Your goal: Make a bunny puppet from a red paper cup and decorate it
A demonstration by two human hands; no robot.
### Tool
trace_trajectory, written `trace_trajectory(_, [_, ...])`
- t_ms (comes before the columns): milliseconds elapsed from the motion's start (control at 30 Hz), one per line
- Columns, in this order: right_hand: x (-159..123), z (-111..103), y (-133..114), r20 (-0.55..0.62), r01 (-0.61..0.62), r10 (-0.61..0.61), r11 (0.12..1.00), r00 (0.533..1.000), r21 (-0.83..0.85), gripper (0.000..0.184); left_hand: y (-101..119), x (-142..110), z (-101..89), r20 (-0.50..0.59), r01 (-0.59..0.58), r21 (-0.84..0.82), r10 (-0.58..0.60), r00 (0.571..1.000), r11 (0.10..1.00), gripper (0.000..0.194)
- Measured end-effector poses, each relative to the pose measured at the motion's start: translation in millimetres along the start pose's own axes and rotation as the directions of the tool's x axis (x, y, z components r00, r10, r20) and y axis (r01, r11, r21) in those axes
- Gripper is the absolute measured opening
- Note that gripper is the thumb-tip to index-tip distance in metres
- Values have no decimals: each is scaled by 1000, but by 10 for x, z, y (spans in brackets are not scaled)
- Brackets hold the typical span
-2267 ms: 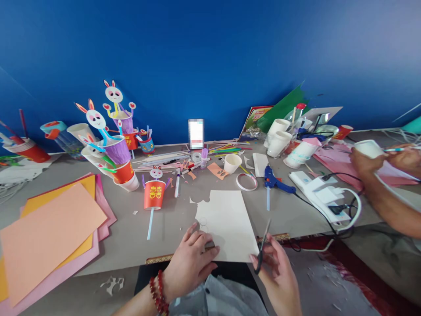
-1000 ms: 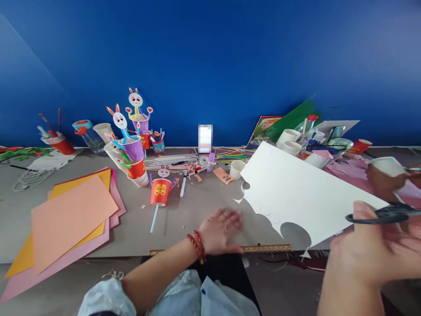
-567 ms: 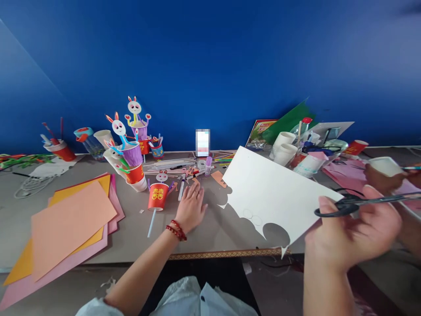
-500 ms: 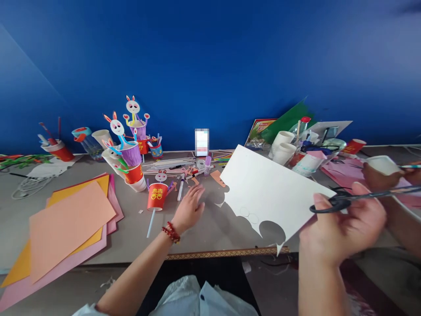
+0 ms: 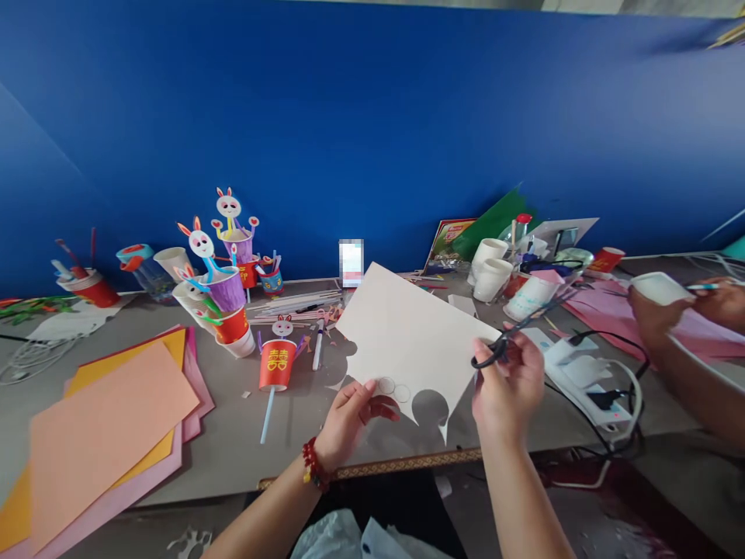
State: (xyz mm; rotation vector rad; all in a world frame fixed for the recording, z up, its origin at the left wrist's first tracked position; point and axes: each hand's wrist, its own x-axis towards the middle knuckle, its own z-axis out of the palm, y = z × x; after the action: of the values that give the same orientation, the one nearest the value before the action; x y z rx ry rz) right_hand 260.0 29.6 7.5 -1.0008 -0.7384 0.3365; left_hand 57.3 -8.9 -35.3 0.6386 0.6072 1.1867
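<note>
A white paper sheet (image 5: 401, 326) with scalloped cut-outs along its lower edge is held up over the desk. Two small pencil circles are drawn near that edge. My left hand (image 5: 354, 415), wearing red beads at the wrist, pinches the lower edge beside the circles, thumb on top. My right hand (image 5: 505, 384) grips the sheet's right corner and also holds black-handled scissors (image 5: 527, 320), blades pointing up and right. Left of the sheet stands a red paper cup (image 5: 278, 365) with a rabbit face on top and a pale blue straw below.
Colored paper sheets (image 5: 110, 435) lie at the left. Rabbit cup figures (image 5: 226, 289) stand behind them. White cups (image 5: 493, 278) are at the back right, and a power strip (image 5: 587, 384) with cables is nearer. Another person's hand (image 5: 657, 314) holds a white cup at far right.
My left hand has moved right and taken hold of the sheet's lower edge. My right hand has come left with the sheet and scissors. The view has shifted, revealing the power strip.
</note>
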Motion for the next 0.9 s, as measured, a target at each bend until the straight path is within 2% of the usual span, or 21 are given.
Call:
trace_trajectory(100, [-53, -148, 13, 78, 55, -51, 997, 996, -47, 49, 59, -25, -67, -52, -29, -23, 28, 998, 999, 31])
trace_trajectory(167, [-141, -299, -15, 176, 70, -55, 994, 983, -80, 47, 79, -36, -114, -95, -52, -45, 48, 994, 998, 28])
trace_trajectory(233, [-268, -459, -54, 277, 9, 28, 991, 960, -133, 43, 81, -36, -162, -104, -62, -37, 58, 993, 997, 26])
trace_trajectory(300, [-423, -593, -90, 396, -112, 180, 976, 900, -187, 38, 71, -24, -211, -104, -85, 1, 84, 991, 996, 25])
trace_trajectory(400, [-658, -704, -133, 543, -271, 382, 922, 748, -276, 35, 54, -3, -273, -91, -135, 64, 141, 986, 989, 24])
trace_trajectory(467, [-778, -730, -159, 570, -351, 500, 865, 652, -357, 37, 51, 0, -301, -69, -152, 104, 160, 985, 983, 26])
trace_trajectory(533, [-847, -739, -181, 602, -409, 596, 803, 532, -434, 40, 54, -8, -320, -48, -165, 148, 173, 984, 975, 29])
trace_trajectory(633, [-875, -742, -184, 684, -454, 659, 737, 315, -501, 50, 47, -28, -350, -23, -200, 195, 208, 978, 960, 30])
trace_trajectory(667, [-876, -740, -174, 706, -464, 655, 730, 268, -501, 54, 36, -35, -362, -12, -210, 202, 217, 976, 957, 29])
trace_trajectory(700, [-877, -735, -158, 725, -476, 643, 732, 247, -488, 57, 22, -42, -374, -3, -215, 206, 220, 975, 955, 29])
trace_trajectory(900, [-874, -657, -35, 801, -516, 551, 769, 235, -378, 58, -86, -87, -423, 34, -169, 259, 166, 986, 951, 27])
